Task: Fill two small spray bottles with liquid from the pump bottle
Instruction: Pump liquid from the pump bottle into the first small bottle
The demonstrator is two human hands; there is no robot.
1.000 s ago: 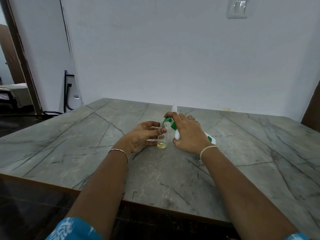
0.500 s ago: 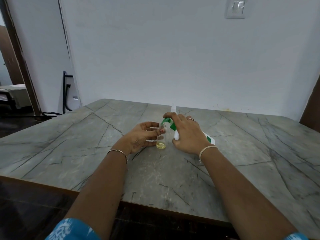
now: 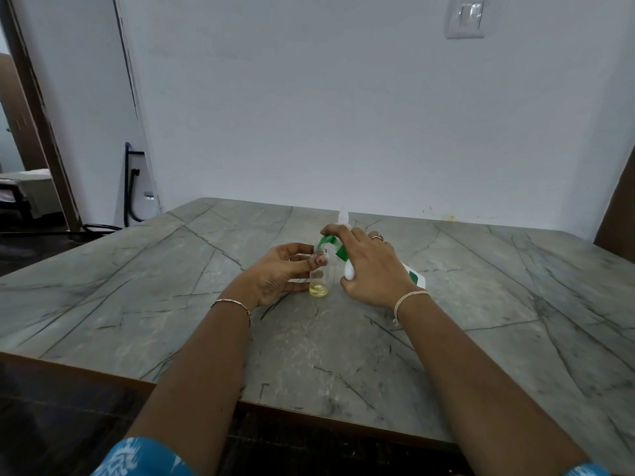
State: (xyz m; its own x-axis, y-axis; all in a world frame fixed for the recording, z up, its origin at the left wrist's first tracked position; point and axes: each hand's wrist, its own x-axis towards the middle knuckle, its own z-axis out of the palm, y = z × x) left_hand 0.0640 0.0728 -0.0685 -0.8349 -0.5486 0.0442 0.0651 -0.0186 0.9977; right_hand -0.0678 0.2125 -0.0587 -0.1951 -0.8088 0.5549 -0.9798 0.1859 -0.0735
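The left hand (image 3: pixel 280 274) curls its thumb and fingers round a small clear bottle (image 3: pixel 319 278) made of see-through plastic. The small clear bottle stands upright on the bench, open at the top. A little yellow liquid sits in the bottom of it.

The right hand (image 3: pixel 372 269), just right of the small clear bottle, grips a white plastic pump bottle (image 3: pixel 347 273) that leans over toward it. Its first finger is bent over the green pump head (image 3: pixel 326 240), and the green spout sits right above the small clear bottle's open top. The pump bottle has a green and white label (image 3: pixel 415 277), but the words are too small to read.

The right hand wears a ring (image 3: pixel 377 237), and both wrists wear thin bracelets.

Just behind the small clear bottle, a white tip (image 3: pixel 343 216) pokes up past the right hand's fingers. I cannot tell what it is.

The grey stone-look bench (image 3: pixel 481 338) has dark lines running across it. Far behind the small clear bottle and up to the right, a white switch (image 3: pixel 465 17) is on the pale wall.
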